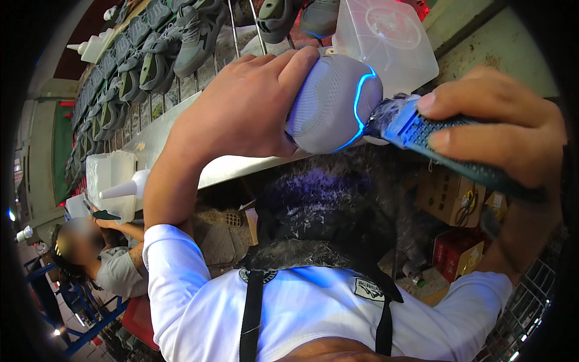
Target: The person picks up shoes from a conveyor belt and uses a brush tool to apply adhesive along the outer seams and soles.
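My left hand (253, 102) is wrapped round a grey knit shoe upper (335, 99), its rounded end turned to the right. A bright blue glowing line curves along the upper's edge. In my right hand (497, 117), between thumb and fingers, is a brush with a blue, textured handle (428, 130). Its dark, clumped bristles (380, 117) meet the shoe at the lower end of the glowing line; whether they press on it I cannot tell. Part of the right hand is smeared by motion.
A wire rack with rows of grey shoes (199, 39) runs along the far left. Beyond the shoe stands a translucent plastic container (389, 45). A white nozzle bottle (129, 186) is near my left forearm. Another person (123, 268) sits at left. A cardboard box (443, 193) is below right.
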Available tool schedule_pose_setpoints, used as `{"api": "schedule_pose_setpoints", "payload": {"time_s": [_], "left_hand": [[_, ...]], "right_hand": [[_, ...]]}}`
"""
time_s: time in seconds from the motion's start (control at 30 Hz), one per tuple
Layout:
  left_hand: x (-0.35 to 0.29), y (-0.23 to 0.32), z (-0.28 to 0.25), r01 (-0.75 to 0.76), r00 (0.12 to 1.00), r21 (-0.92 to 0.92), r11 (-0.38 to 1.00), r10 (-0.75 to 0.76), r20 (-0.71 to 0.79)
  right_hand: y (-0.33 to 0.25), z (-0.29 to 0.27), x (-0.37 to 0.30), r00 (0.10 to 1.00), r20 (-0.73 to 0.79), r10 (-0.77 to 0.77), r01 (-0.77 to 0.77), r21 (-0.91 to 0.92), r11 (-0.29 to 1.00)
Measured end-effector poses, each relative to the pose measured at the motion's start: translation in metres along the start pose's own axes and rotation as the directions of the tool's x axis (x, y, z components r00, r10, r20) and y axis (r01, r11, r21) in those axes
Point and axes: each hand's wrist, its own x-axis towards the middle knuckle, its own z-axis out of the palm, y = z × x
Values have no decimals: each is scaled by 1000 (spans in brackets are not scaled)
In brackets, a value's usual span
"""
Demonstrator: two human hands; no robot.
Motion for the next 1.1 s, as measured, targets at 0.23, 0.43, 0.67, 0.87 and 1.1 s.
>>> {"api": "schedule_pose_setpoints", "payload": {"time_s": [0.23, 0.43, 0.67, 0.87, 1.1], "left_hand": [[-16, -29, -13, -8, 995, -293, 956, 36, 91], [-24, -48, -3, -12, 998, -411, 911, 37, 52], [-39, -54, -14, -8, 997, -313, 950, 30, 67], [-33, -52, -10, 9, 994, -294, 956, 25, 111], [-22, -53, -10, 159, 958, -308, 938, -72, 276]], "right_hand": [[34, 128, -5, 664, -413, 624, 255, 909, 330], [33, 175, 22, 652, -716, 250, 196, 477, 857], [33, 109, 18, 835, -454, 309, 57, 631, 774], [34, 65, 25, 838, -357, 413, -179, 535, 826], [43, 73, 21, 959, -272, 76, 2, 274, 962]]}}
